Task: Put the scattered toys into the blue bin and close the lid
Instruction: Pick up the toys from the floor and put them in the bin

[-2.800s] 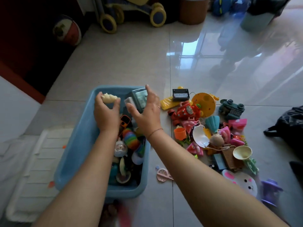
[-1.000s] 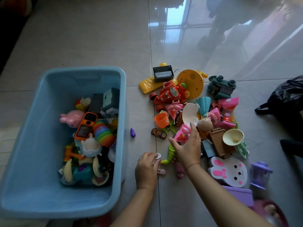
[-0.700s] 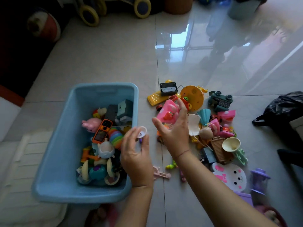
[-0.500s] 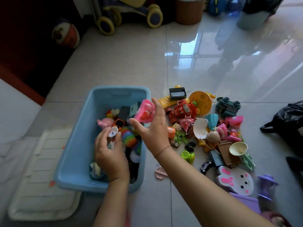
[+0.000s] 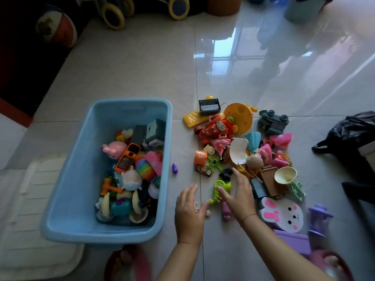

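Observation:
The blue bin (image 5: 73,185) stands open on the floor at the left, its right half filled with several toys, a pink toy (image 5: 154,162) on top. To its right lies a pile of scattered toys (image 5: 241,151). My left hand (image 5: 189,211) hovers low over the floor with fingers spread, over a small pink clip. My right hand (image 5: 238,194) is beside it, fingers spread, touching a bright green toy (image 5: 220,189). Neither hand has a toy closed in its fingers. A small purple piece (image 5: 174,168) lies alone by the bin's right wall.
A white ribbed lid (image 5: 38,216) lies flat left of the bin. A black bag (image 5: 349,138) sits at the right edge. A bunny-face toy (image 5: 283,214) and purple toys (image 5: 319,220) lie near my right forearm. A ball (image 5: 56,27) and wheeled toy (image 5: 142,9) stand at the back.
Both hands have left the bin and come down to the floor by the pile. The pink toy and the small white piece they carried are no longer in them; the pink one lies in the bin.

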`<state>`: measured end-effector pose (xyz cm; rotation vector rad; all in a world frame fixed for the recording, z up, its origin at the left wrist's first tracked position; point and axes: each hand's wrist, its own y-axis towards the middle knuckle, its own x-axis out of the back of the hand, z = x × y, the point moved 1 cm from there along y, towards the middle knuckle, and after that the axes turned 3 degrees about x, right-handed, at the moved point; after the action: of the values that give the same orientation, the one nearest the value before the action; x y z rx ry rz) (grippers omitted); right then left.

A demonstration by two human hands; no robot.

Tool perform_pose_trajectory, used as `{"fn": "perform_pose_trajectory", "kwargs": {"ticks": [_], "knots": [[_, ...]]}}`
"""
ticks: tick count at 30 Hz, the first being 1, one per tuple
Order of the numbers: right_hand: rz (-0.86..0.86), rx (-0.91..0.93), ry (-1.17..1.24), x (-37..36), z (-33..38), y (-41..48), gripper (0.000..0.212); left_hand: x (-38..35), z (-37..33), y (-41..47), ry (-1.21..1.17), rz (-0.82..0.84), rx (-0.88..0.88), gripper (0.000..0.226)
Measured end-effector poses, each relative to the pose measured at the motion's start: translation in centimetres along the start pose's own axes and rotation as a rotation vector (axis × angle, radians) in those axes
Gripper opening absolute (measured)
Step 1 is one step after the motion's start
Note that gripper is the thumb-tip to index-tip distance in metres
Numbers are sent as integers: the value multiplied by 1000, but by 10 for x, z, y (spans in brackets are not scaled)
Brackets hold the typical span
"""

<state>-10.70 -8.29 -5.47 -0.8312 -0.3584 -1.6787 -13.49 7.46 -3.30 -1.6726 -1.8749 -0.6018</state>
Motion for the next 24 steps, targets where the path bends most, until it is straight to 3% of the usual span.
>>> {"fn": "perform_pose_trajectory", "kwargs": {"ticks": [3,8,14,24], "knots": [[58,-18,-52,-15,-23,-4,83,-23,48,-6,164,181,122,65],[105,-41,-115,-44,-27,4,95,-31,89,-1,444,379,138,85],[189,-49,-244,-52,-33,13,95,-41,96,5,336,284,113,63],[99,-127,-96,-54,-34,19,54,-41,92,3,250,182,160,45]]}}
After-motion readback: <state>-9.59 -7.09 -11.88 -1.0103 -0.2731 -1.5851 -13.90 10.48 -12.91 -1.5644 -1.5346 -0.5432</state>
